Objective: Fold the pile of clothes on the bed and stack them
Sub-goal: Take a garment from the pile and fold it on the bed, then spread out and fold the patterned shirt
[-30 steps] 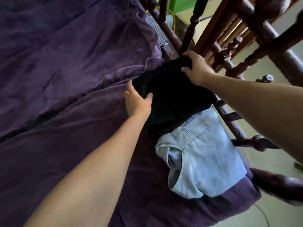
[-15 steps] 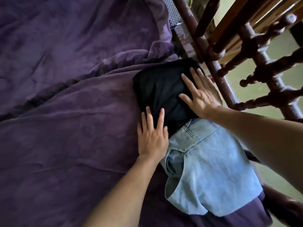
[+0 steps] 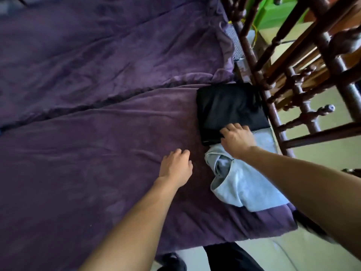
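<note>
A rumpled purple blanket (image 3: 97, 153) covers the bed (image 3: 263, 227) across the left and centre of the frame, with a long crease running from the left edge up toward the middle. Just below centre, the person's left hand (image 3: 175, 169) is over bare blanket, palm down, its fingers loosely bent and holding nothing. Whether it touches the cloth cannot be told.

At the bottom edge, a dark trouser leg (image 3: 230, 257) stands on the pale floor (image 3: 304, 251) beside the bed.

Right of centre, a folded black garment (image 3: 228, 106) lies flat on the blanket, close against the bed's right side. Its near end laps over the far end of a pale blue denim garment (image 3: 252, 184), which lies folded just below it in the frame. The right hand (image 3: 238, 139) is down on the near edge of the black garment, where the two pieces meet, knuckles up and fingers bent onto the cloth. Whether it clasps the fabric or only presses it cannot be told.

Along the right side runs a dark wooden rail (image 3: 273, 118) of turned spindles. A patch of grey mesh (image 3: 234, 44) sits beside it in the upper part of the frame, and something bright green (image 3: 277, 14) shows beyond the spindles in the upper right corner.
</note>
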Motion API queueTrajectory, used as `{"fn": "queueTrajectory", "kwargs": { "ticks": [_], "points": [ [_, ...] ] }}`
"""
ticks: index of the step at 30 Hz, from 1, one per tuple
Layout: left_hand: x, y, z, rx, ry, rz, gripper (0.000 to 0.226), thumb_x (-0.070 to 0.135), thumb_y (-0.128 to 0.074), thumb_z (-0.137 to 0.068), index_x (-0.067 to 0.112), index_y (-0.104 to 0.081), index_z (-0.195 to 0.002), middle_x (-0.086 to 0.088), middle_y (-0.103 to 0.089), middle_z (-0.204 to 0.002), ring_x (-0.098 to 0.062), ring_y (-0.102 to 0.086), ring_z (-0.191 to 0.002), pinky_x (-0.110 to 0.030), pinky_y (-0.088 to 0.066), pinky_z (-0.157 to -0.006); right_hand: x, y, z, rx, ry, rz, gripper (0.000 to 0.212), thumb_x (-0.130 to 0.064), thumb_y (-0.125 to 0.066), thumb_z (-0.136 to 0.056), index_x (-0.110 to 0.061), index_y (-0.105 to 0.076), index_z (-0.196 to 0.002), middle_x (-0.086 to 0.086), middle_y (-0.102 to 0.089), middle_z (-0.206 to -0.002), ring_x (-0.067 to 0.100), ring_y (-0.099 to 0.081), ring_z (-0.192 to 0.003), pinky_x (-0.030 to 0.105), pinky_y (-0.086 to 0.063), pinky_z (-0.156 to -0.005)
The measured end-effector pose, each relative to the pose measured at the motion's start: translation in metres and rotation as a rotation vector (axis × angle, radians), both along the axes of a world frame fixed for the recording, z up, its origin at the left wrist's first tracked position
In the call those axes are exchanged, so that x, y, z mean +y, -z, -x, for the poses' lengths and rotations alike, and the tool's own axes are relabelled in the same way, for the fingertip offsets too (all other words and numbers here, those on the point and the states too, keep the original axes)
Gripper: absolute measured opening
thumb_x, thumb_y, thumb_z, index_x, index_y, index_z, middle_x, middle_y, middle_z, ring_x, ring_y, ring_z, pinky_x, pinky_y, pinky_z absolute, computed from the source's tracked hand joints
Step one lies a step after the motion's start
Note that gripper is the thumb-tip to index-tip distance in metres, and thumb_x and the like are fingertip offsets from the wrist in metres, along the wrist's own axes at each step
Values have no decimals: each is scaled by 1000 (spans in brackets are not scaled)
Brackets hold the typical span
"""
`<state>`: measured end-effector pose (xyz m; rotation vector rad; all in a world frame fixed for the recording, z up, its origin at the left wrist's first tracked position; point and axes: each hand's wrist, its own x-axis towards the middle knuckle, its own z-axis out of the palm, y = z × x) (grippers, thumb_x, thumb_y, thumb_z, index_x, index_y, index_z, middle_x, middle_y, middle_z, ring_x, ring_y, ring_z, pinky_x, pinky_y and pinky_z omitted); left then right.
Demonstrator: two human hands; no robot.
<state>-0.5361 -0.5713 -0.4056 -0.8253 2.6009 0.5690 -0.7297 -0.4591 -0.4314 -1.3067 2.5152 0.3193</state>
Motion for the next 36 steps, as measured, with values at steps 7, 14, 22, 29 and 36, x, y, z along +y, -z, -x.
{"fn": "queueTrajectory", "kwargs": {
  "ticks": [7,14,22,29,36],
  "points": [
    [-25,-41,-194,-21,-234,33,21,29,-46,-94,16,-56,-106,-7,-63,-110,-31,-59,-103,-35,-44,-74,-33,-45,-175,-111,-221,88,26,-31,-44,-93,-18,-58,-111,4,-63,-112,27,-61,-105,35,-47,-77],
    [-50,-92,-419,-40,-385,139,25,31,-46,-93,21,-59,-112,-7,-65,-113,-30,-59,-107,-36,-48,-81,-97,-96,-361,-118,-398,102,26,-31,-46,-93,-15,-53,-114,6,-63,-117,30,-62,-105,34,-46,-75],
    [-119,-161,-600,-10,-632,274,25,31,-49,-91,21,-60,-111,-7,-69,-107,-30,-62,-104,-36,-49,-80,-210,-163,-528,-118,-610,293,27,-32,-46,-93,-19,-51,-116,4,-63,-115,32,-62,-99,35,-41,-67],
    [-224,-169,-691,33,-694,285,26,31,-49,-92,23,-59,-114,-2,-67,-110,-25,-61,-106,-35,-48,-82,-332,-157,-616,-182,-655,318,30,-34,-46,-93,-20,-51,-119,3,-63,-117,30,-61,-101,34,-40,-67],
    [-361,-148,-778,-42,-735,198,23,27,-48,-93,17,-60,-109,-5,-66,-108,-27,-59,-106,-37,-47,-85,-458,-114,-703,-313,-609,228,32,-35,-45,-93,-22,-51,-122,2,-61,-121,29,-60,-105,35,-46,-78]
  ]
}}
